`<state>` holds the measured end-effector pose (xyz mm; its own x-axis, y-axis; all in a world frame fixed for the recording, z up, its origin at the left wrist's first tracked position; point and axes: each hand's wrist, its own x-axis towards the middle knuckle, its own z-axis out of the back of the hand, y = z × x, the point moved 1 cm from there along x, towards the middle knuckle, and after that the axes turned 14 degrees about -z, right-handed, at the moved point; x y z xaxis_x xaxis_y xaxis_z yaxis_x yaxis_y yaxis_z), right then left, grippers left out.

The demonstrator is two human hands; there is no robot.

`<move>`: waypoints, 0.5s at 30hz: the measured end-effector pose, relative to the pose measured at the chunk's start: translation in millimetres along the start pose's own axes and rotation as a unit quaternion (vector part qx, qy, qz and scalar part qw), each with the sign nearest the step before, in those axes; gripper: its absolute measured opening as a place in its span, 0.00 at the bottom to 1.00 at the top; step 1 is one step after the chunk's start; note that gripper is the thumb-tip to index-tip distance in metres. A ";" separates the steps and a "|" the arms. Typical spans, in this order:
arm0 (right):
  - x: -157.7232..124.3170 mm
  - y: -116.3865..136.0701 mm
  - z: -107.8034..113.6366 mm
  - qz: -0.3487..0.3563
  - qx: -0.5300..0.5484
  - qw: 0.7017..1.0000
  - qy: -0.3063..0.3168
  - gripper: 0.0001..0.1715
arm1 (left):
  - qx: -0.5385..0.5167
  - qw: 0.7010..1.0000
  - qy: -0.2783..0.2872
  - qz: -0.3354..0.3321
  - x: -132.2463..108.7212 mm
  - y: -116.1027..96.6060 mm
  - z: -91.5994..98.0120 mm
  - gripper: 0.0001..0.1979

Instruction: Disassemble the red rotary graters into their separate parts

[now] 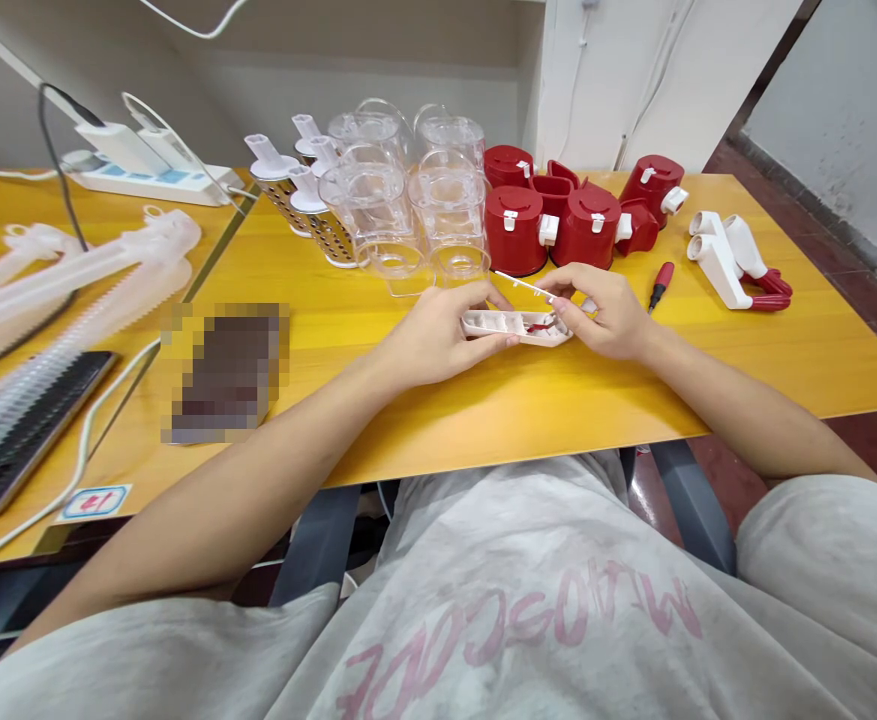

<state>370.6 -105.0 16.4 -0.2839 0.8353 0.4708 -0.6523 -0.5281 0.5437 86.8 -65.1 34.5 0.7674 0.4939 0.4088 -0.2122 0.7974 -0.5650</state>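
Observation:
A flat white plastic part [499, 324] with ribbed compartments and a red piece inside lies on the yellow table [483, 400]. My left hand [438, 338] grips its left end, fingers curled around it. My right hand [604, 312] pinches its right end and holds a thin white rod [522, 285] that slants up to the left over the part. Both hands rest on the table near its middle.
Behind the hands stand several clear plastic cups [408, 200], metal grater drums [318, 215] and red housings [550, 215]. A red-handled screwdriver [660, 284] and white cranks [730, 260] lie at the right. A power strip [145, 170], hoses [70, 270] and a phone [29, 430] are at the left.

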 end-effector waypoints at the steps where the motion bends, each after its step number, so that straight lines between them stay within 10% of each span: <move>1: 0.5 -1.7 -1.0 -0.011 0.005 1.000 0.011 0.29 | -0.003 1.000 0.003 0.002 0.3 -0.8 0.9 0.26; 15: 5.1 -21.5 -11.8 -0.166 -0.003 0.984 0.064 0.23 | 0.087 0.991 0.104 -0.010 -0.6 14.1 11.3 0.28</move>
<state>374.9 -87.6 -1.2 -0.1394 0.9744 0.1766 -0.7282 -0.2217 0.6485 76.5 -50.2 34.4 0.8766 0.4097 0.2524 -0.2830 0.8631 -0.4183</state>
